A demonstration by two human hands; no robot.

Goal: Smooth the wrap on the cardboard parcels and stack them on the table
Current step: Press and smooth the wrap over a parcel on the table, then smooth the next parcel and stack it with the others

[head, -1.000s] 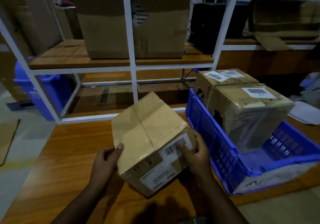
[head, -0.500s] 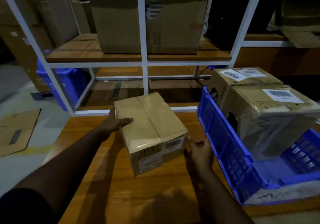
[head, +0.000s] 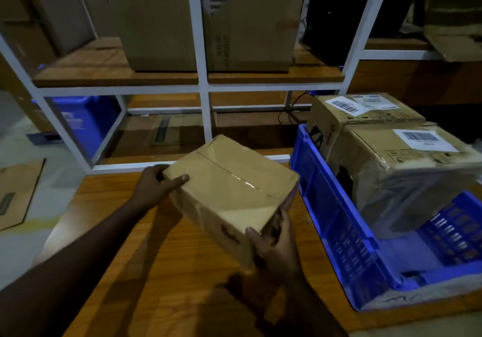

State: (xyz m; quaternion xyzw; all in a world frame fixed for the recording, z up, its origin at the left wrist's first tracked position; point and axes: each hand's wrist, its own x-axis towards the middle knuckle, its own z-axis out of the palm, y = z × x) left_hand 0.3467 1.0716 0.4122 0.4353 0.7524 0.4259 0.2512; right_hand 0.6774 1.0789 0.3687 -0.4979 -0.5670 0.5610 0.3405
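A wrapped cardboard parcel (head: 229, 188) with a glossy taped seam is tilted over the wooden table (head: 146, 271), its near corner toward me. My left hand (head: 156, 186) grips its far left corner, thumb on the top face. My right hand (head: 276, 245) clasps the near right corner from below. Two more wrapped parcels stand in a blue crate (head: 339, 222) at the right: one in front (head: 407, 175) with a barcode label and wrinkled film, one behind it (head: 362, 113) with two labels.
A white metal rack (head: 203, 86) with wooden shelves rises just behind the table, carrying a large carton (head: 208, 23). A blue bin (head: 83, 122) stands on the floor at the left, and flat cardboard (head: 18, 190) lies near it.
The parcel has turned so its labelled end faces away to the right and it is tilted. My right hand, off the box before, now grips its near corner. My left hand stays at the far corner.
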